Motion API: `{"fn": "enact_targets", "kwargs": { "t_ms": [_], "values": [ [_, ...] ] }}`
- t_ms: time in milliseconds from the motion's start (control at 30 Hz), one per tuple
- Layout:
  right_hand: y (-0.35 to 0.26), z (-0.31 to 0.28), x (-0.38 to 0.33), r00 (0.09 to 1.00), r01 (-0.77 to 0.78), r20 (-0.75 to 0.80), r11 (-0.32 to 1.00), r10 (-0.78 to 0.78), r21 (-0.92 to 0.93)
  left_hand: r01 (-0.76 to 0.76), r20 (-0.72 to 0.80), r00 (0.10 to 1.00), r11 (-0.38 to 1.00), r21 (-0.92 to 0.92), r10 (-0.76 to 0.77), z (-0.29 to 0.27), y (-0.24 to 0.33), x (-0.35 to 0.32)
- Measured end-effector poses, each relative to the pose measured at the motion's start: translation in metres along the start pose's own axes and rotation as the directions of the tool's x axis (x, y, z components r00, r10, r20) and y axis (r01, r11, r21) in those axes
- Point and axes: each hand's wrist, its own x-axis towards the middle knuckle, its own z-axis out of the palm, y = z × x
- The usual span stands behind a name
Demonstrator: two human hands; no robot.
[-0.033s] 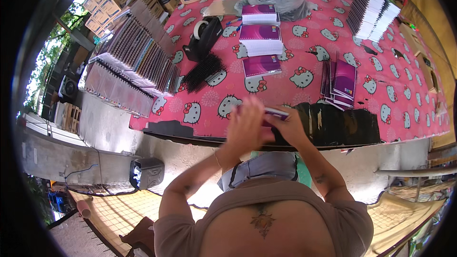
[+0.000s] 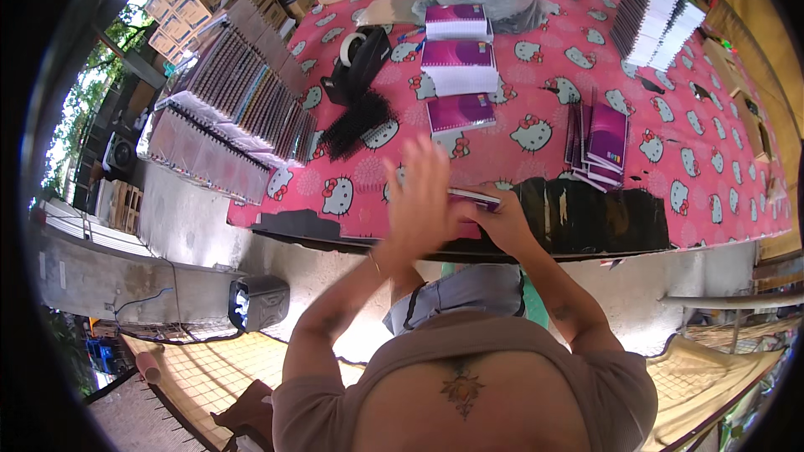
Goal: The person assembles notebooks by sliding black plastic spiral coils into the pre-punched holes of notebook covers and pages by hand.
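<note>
A: Holding a purple notebook [image 2: 471, 199] at the near worktop [image 2: 720, 176] edge, centre frame. Right hand [image 2: 502, 219] was clamped on its right end; left hand [image 2: 423, 197] was flat and spread wide, fingers up, pressed against the notebook's left part, gripping nothing.

B: Where was the rest?

A: Three stacks of purple notebooks [image 2: 459, 59] ran up the middle, a loose pile [image 2: 599, 144] sat right of centre, black spiral coils [image 2: 358, 121] left of centre, a tape dispenser [image 2: 360, 59] above them, rows of bound books [image 2: 239, 92] upper left.

B: Doing it well?

A: My read: keep the right grip firm so the pages stay square, and press evenly with the flat palm. The blurred left hand hid the spine edge, so alignment couldn't be checked.
</note>
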Motion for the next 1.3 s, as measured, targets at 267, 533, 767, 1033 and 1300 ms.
{"fn": "enact_targets", "kwargs": {
  "t_ms": [267, 533, 767, 1033, 1300],
  "values": [
    [0.028, -0.008, 0.009, 0.999, 0.043, 0.018, 0.993, -0.042, -0.106, -0.066, 0.017, 0.998, 0.995, -0.068, 0.068, 0.020, 0.007, -0.007],
    [0.047, -0.018, 0.010, 0.978, 0.192, 0.112, 0.963, -0.173, -0.187, -0.056, 0.140, 0.986, 0.972, -0.228, 0.090, 0.035, 0.020, -0.020],
    [0.055, -0.018, 0.013, 0.959, 0.279, 0.112, 0.930, -0.259, -0.241, -0.133, 0.173, 0.968, 0.959, -0.250, 0.179, 0.034, 0.034, -0.042],
    [0.035, -0.022, 0.012, 0.986, 0.102, 0.154, 0.947, -0.057, -0.304, -0.074, 0.017, 0.996, 0.905, -0.419, 0.089, 0.029, 0.026, -0.030],
    [-0.006, -0.073, 0.003, 0.982, 0.120, 0.175, 0.940, -0.066, -0.321, -0.166, -0.088, 0.986, 0.844, -0.510, 0.141, 0.030, 0.012, -0.005]
  ]
}}
